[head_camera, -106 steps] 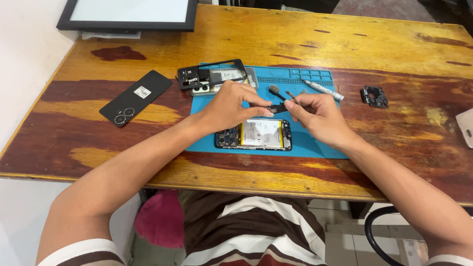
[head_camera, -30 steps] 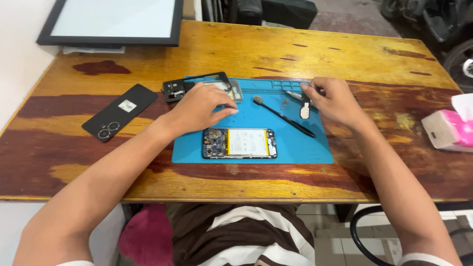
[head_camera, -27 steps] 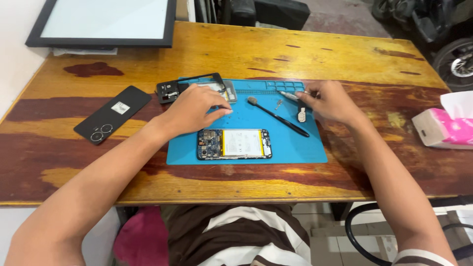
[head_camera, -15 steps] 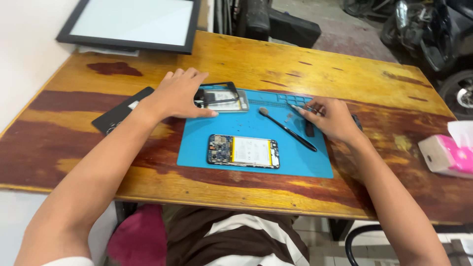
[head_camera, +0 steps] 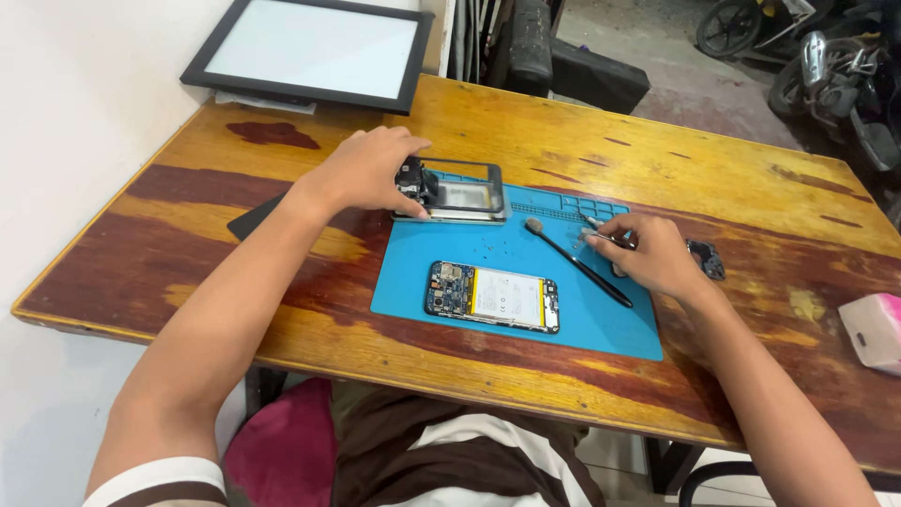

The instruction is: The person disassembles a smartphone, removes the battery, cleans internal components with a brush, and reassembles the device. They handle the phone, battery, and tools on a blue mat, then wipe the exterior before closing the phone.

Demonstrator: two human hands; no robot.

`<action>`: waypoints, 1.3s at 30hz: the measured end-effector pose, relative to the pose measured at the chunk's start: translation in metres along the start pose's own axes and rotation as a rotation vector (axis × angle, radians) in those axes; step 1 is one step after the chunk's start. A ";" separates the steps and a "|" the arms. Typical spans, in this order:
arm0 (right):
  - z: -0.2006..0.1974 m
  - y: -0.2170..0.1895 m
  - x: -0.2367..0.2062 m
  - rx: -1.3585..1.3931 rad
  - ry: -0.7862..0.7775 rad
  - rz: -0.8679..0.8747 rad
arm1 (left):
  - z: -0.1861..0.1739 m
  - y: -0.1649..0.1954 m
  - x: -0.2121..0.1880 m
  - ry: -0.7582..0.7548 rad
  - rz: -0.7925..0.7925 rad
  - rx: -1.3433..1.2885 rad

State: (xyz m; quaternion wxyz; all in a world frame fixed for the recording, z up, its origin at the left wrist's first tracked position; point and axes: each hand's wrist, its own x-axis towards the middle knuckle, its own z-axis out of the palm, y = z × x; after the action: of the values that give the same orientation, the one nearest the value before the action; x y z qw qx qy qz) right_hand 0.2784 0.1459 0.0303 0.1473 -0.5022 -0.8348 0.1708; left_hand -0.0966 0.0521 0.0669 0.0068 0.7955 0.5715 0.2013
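1. Head view: I see my left hand (head_camera: 361,174) at the far left edge of the blue mat (head_camera: 422,282), its fingers closed on the dark end of a phone frame (head_camera: 460,192) that lies flat, half on the mat and half on the worktop (head_camera: 526,131).
2. My right hand (head_camera: 648,255) rests on the far right part of the mat, fingertips pinched around a small slim metal tool (head_camera: 593,231); what kind of tool it is I cannot tell.
3. Just left of that hand a black brush (head_camera: 577,265) lies slanted on the mat, bristle end toward the frame.
4. Nearer to me, in the middle of the mat, an opened phone (head_camera: 495,297) lies flat with its battery and circuit board showing, untouched by either hand.
5. A small dark part (head_camera: 706,258) sits on the wood just right of my right hand.
6. A black-framed panel (head_camera: 314,52) lies at the far left, and a pink box (head_camera: 878,330) at the right edge.
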 end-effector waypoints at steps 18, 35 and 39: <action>0.001 -0.003 -0.003 -0.045 0.051 -0.192 | 0.040 0.013 -0.004 -0.007 0.388 -0.279; 0.007 -0.004 -0.008 -0.106 -0.014 -0.262 | 0.044 0.020 -0.005 -0.289 0.225 -0.401; 0.008 -0.005 -0.009 -0.096 0.001 -0.297 | 0.043 0.022 -0.007 -0.192 0.371 -0.381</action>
State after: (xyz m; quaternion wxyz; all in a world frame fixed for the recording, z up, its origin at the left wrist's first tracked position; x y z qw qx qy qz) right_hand 0.2752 0.1349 0.0251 0.1474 -0.3797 -0.9071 0.1067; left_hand -0.0647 0.0476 0.0306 0.1734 0.8864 0.3645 0.2267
